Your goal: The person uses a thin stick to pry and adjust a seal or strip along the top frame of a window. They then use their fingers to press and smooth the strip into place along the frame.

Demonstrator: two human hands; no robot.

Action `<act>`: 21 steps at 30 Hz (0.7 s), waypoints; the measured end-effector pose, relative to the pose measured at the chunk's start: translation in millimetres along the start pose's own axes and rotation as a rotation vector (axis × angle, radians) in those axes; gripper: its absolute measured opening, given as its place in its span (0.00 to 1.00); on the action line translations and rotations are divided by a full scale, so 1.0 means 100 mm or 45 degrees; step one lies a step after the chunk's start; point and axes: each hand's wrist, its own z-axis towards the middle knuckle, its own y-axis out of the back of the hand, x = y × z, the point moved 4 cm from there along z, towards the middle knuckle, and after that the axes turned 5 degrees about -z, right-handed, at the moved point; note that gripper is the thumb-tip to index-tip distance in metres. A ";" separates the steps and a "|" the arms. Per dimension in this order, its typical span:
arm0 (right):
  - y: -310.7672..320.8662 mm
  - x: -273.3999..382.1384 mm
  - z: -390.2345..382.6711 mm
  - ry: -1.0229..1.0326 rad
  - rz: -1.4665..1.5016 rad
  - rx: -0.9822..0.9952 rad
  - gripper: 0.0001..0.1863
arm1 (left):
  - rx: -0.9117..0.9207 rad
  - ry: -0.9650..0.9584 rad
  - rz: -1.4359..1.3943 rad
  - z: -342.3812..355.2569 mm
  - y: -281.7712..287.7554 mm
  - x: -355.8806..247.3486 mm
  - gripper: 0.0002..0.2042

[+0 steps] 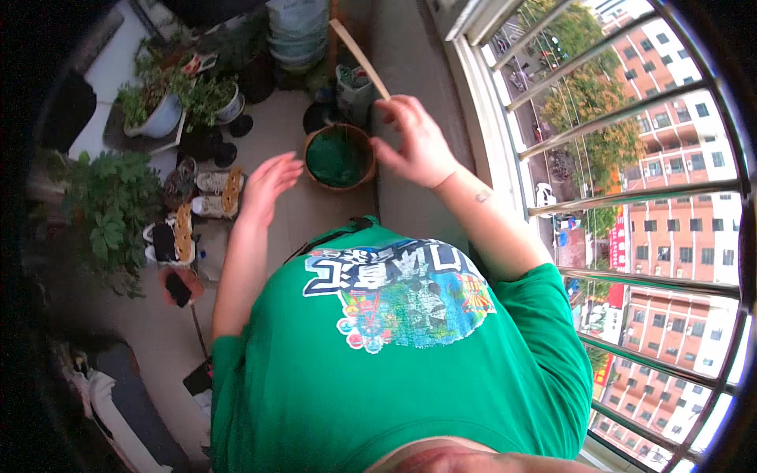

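Observation:
Between my hands, on the floor ahead, stands a round brown-rimmed pot [359, 183] with something dark green [335, 156] inside; its kind is unclear. My left hand [270, 183] is raised to the left of the pot, fingers stretched out and holding nothing. On the other side, my right hand [416, 143] is open too, thumb apart from the bent fingers, close to the pot's right rim. A pale wooden stick [359, 58] runs from the upper middle down to the fingers of that hand. Its lower end is hidden there, and whether they touch cannot be seen.
Potted plants [158, 114] stand at the far left, with a leafy bush [110, 209] nearer. Shoes [175, 236] lie left of my left arm. A stack of pale bags [298, 35] and a small grey bag [355, 88] sit beyond the pot. Barred windows [631, 197] line the right.

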 end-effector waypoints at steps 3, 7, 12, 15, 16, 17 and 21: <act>-0.04 0.03 0.01 -0.010 0.082 0.035 0.26 | 0.176 -0.175 -0.030 0.48 -0.99 -0.55 0.20; 0.03 -0.04 0.00 0.014 0.105 0.002 0.24 | 0.187 -0.321 -0.368 0.85 -1.89 -1.11 0.21; 0.24 -0.28 0.05 0.041 0.061 -0.087 0.23 | 0.327 -0.463 -0.177 1.17 -2.29 -1.30 0.15; 0.48 -0.51 0.11 -0.124 0.049 -0.277 0.21 | 0.343 -0.630 0.261 1.41 -2.44 -1.45 0.12; 0.53 -0.60 0.12 -0.202 0.008 -0.291 0.21 | 0.298 -0.866 0.554 1.51 -2.43 -1.50 0.11; 0.56 -0.78 0.12 -0.302 0.078 -0.354 0.17 | 0.260 -1.107 0.840 1.62 -2.49 -1.54 0.11; 0.72 -1.50 0.24 -0.689 0.034 -0.477 0.13 | 0.308 -1.453 1.245 1.91 -2.75 -1.68 0.09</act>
